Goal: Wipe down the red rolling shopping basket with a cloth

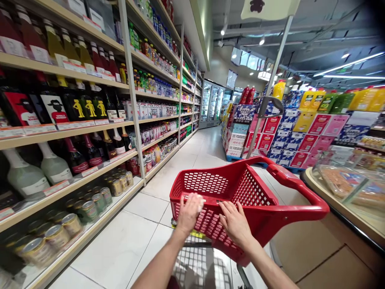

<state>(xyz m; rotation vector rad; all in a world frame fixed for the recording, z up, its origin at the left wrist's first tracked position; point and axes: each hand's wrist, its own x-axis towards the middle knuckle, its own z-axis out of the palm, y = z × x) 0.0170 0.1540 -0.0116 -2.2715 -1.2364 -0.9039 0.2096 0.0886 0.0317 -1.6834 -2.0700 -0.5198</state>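
A red plastic shopping cart (261,220) with perforated basket walls stands sideways just ahead of me. My left hand (189,212) is at the near side of its rim, back of the hand towards me, fingers slightly blurred and partly apart. I see nothing gripped in it; a pale blur lies at its fingertips. My right hand (236,222) rests at the same rim farther right, with its fingers spread. The cart's red push handle (303,212) is to the right, beyond my right hand. Whether the fingertips press on the rim is hard to tell.
Shelves (99,129) of bottles and cans run along the left. Stacked cartons (300,136) topped with juice bottles stand behind the cart, beside a metal sign pole (270,76). A counter (345,208) with packaged food borders the right. Tiled floor (135,228) leads to glass-door fridges (210,100).
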